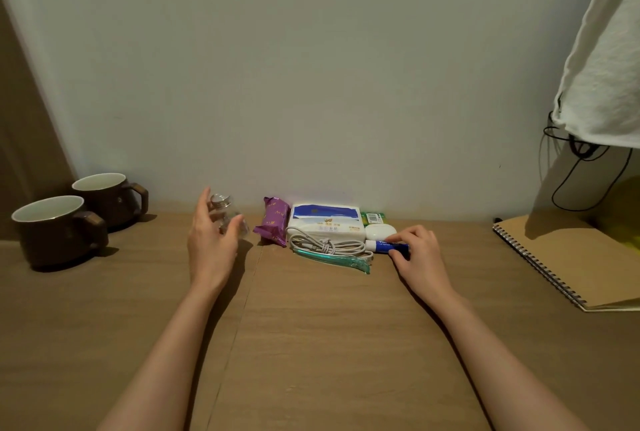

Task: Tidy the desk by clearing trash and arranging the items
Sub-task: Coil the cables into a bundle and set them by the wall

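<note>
My left hand [212, 240] holds a small clear glass bottle [227, 214] with a silver cap, near the wall at centre left. My right hand [417, 255] pinches a blue tube with a white cap [382, 246] that lies on the wooden desk [311, 344]. Left of the tube, a coiled white cable [323, 245] rests in front of a tissue pack [325, 221]. A teal plastic item [332, 259] lies before the cable. A purple wrapped packet [273, 224] sits between bottle and tissues. A white oval case [380, 231] and a green packet [373, 217] lie behind the tube.
Two dark brown mugs [59, 229] [110, 196] stand at the far left by the wall. A spiral notebook [571, 257] lies at the right edge, partly in shadow. White cloth [602, 66] and black cords [581, 170] hang above it.
</note>
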A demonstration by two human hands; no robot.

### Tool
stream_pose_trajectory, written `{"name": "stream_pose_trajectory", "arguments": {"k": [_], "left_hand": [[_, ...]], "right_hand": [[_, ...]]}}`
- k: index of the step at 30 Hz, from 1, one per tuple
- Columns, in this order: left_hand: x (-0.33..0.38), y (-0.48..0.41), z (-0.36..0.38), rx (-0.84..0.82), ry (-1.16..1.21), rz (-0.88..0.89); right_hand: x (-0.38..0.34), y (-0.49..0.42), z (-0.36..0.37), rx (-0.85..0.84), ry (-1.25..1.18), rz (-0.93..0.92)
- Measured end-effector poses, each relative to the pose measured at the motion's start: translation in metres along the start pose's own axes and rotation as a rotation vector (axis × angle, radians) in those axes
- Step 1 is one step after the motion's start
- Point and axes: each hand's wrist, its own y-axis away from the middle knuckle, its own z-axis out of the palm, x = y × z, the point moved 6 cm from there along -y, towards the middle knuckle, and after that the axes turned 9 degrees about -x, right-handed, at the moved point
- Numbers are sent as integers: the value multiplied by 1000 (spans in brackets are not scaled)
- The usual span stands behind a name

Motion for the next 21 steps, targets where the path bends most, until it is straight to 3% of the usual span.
{"name": "stream_pose_trajectory", "arguments": {"k": [13,21], "left_hand": [[-24,-58,52,-84,-101,14],[-39,-79,61,-180,-13,-8]], "right_hand": [[-4,-9,9,-16,29,-24],[-5,-12,12,-9,19,-33]]}}
